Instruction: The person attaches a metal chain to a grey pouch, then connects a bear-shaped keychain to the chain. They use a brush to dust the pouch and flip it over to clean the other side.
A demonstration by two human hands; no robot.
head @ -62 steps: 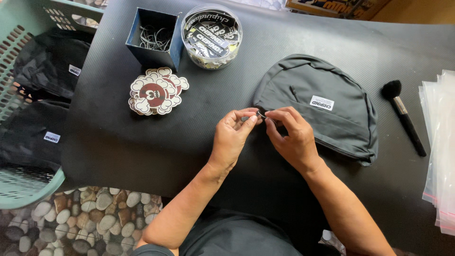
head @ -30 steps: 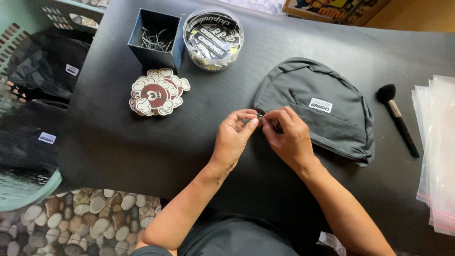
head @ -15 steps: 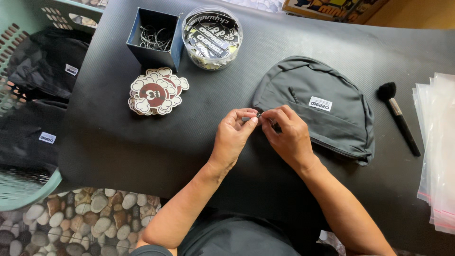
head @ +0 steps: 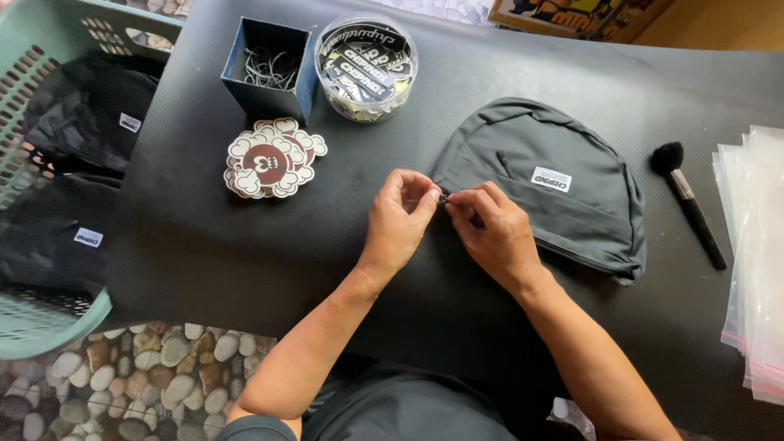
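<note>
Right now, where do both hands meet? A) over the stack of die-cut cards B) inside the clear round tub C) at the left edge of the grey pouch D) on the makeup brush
C: the left hand and right hand pinch a small metal piece at the left edge of the grey pouch.

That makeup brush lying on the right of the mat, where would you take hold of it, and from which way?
Probably the slim black handle of the brush, pinched across its width from above. It lies flat on the mat, bristles pointing away, with bare mat on both sides between the grey bag and the plastic sleeves.
</note>
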